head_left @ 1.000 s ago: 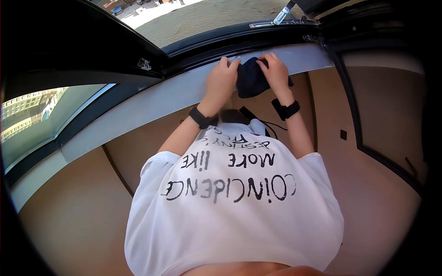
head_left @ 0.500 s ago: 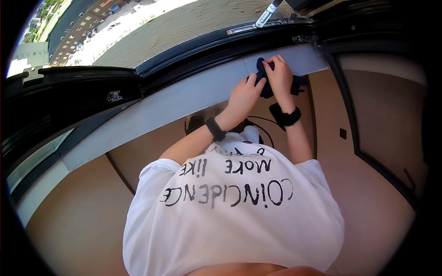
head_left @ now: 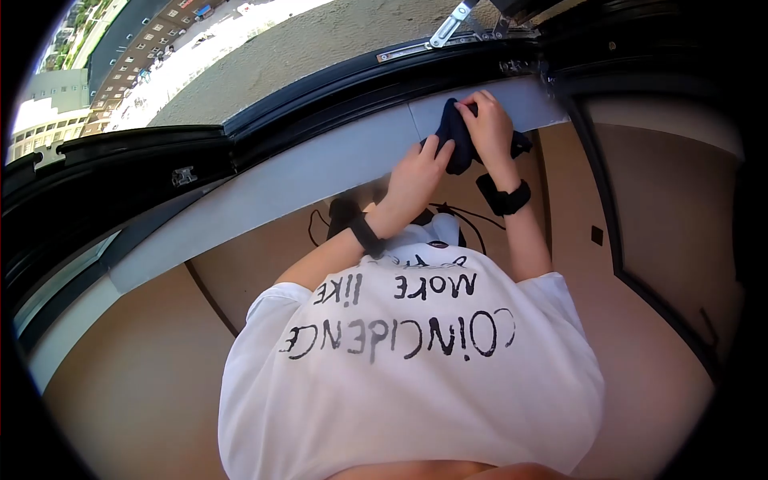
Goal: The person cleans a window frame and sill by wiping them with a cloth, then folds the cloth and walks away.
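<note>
A dark navy cloth [head_left: 456, 142] is bunched up between my two hands, over the light grey window sill [head_left: 320, 168]. My left hand [head_left: 416, 180] pinches the cloth's lower left part between thumb and fingers. At its upper end my right hand [head_left: 490, 132] grips it with thumb and forefinger. More dark fabric shows to the right, behind my right hand. Each wrist wears a black band. The fingertips of both hands are close together, and part of the cloth is hidden behind them.
The black window frame [head_left: 320, 120] runs behind the sill, with a metal hinge arm [head_left: 450, 26] above it. An open sash stands at the left. Buildings and a street show outside. Dark cables [head_left: 472, 220] hang below the sill, and a brown wall panel is at the right.
My left hand has moved right, nearer my right hand. The cloth, spread wider between my hands before, is now bunched narrower. The view has shifted, showing more of the outside at the left.
</note>
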A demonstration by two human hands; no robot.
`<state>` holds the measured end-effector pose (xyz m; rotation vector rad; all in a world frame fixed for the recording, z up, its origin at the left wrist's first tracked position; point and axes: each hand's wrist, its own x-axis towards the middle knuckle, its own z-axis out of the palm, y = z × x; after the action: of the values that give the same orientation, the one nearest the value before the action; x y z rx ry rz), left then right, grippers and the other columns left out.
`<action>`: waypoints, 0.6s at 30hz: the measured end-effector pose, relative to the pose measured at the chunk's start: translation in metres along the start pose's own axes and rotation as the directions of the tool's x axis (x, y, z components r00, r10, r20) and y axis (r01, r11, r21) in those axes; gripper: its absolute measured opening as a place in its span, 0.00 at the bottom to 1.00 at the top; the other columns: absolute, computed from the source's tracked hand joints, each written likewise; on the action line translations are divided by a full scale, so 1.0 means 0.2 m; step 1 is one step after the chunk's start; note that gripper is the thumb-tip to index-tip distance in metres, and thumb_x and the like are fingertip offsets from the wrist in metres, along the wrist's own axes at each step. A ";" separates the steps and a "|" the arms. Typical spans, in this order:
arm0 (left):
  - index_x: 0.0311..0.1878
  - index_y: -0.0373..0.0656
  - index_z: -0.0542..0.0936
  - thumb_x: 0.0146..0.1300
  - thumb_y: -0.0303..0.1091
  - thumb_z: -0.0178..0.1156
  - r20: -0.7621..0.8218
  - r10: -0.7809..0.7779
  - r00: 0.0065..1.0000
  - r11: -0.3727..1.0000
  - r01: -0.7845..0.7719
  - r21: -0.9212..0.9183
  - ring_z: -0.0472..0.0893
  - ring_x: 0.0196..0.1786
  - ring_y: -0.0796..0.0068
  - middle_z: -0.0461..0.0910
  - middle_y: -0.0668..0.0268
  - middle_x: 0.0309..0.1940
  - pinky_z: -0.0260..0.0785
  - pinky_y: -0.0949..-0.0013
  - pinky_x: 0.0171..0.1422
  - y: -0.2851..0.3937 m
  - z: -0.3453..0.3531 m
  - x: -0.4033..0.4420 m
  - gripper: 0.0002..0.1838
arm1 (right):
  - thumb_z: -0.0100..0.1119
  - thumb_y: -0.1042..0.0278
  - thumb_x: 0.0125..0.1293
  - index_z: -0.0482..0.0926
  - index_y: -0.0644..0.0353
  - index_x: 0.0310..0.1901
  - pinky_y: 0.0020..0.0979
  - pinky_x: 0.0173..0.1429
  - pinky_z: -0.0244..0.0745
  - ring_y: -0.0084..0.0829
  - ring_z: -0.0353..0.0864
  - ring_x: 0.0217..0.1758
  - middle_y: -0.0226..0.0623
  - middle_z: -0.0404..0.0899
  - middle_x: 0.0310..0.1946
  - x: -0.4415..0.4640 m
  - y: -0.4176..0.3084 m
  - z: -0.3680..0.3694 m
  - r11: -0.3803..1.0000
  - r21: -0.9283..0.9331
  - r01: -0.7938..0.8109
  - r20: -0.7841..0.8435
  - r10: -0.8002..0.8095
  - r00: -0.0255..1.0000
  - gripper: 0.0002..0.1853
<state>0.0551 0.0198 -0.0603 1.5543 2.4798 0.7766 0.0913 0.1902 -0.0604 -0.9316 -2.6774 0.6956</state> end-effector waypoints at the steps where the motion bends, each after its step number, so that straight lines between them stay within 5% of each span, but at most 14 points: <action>1: 0.53 0.47 0.75 0.48 0.24 0.60 -0.011 0.002 1.000 1.000 -0.002 -0.005 0.76 0.35 0.67 0.69 0.64 0.38 0.75 0.70 0.34 0.01 0.01 0.03 0.24 | 0.61 0.64 0.62 0.79 0.59 0.31 0.40 0.38 0.74 0.46 0.79 0.38 0.36 0.79 0.36 0.04 0.04 -0.05 1.000 0.002 -0.024 0.008 0.024 1.000 0.08; 6: 0.48 0.45 0.75 0.49 0.24 0.59 0.008 -0.060 0.998 0.996 0.060 -0.060 0.77 0.35 0.65 0.69 0.62 0.39 0.75 0.68 0.34 0.04 0.04 0.12 0.19 | 0.60 0.67 0.64 0.80 0.58 0.36 0.38 0.38 0.74 0.43 0.79 0.37 0.36 0.78 0.36 -0.02 0.11 -0.01 0.994 0.028 0.104 -0.129 -0.100 0.987 0.05; 10: 0.44 0.44 0.74 0.50 0.24 0.58 -0.022 -0.014 1.000 1.000 0.014 -0.020 0.77 0.34 0.64 0.71 0.62 0.53 0.75 0.67 0.31 -0.01 0.03 0.02 0.15 | 0.57 0.71 0.65 0.81 0.53 0.39 0.35 0.37 0.75 0.40 0.79 0.35 0.32 0.75 0.35 -0.21 0.13 -0.02 0.972 0.045 0.232 -0.147 -0.223 0.964 0.05; 15: 0.50 0.45 0.74 0.51 0.25 0.58 0.072 0.076 0.994 0.991 -0.083 0.101 0.78 0.32 0.66 0.66 0.67 0.69 0.74 0.67 0.29 0.00 0.04 0.06 0.20 | 0.56 0.77 0.58 0.79 0.44 0.55 0.33 0.42 0.77 0.37 0.77 0.41 0.31 0.73 0.38 -0.30 0.15 -0.12 0.940 -0.169 0.297 0.014 -0.299 0.954 0.23; 18: 0.58 0.46 0.73 0.51 0.26 0.58 0.057 0.160 0.986 0.976 -0.166 0.137 0.78 0.28 0.67 0.68 0.67 0.68 0.75 0.69 0.29 -0.02 0.06 0.08 0.27 | 0.55 0.77 0.57 0.74 0.41 0.61 0.34 0.44 0.78 0.38 0.76 0.43 0.33 0.73 0.40 -0.34 0.12 -0.15 0.904 -0.300 0.304 0.112 -0.283 0.952 0.29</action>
<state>0.0481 0.0360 -0.0694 1.8211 2.4465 0.5882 0.1668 0.1754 -0.0505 -0.5493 -2.9537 0.2410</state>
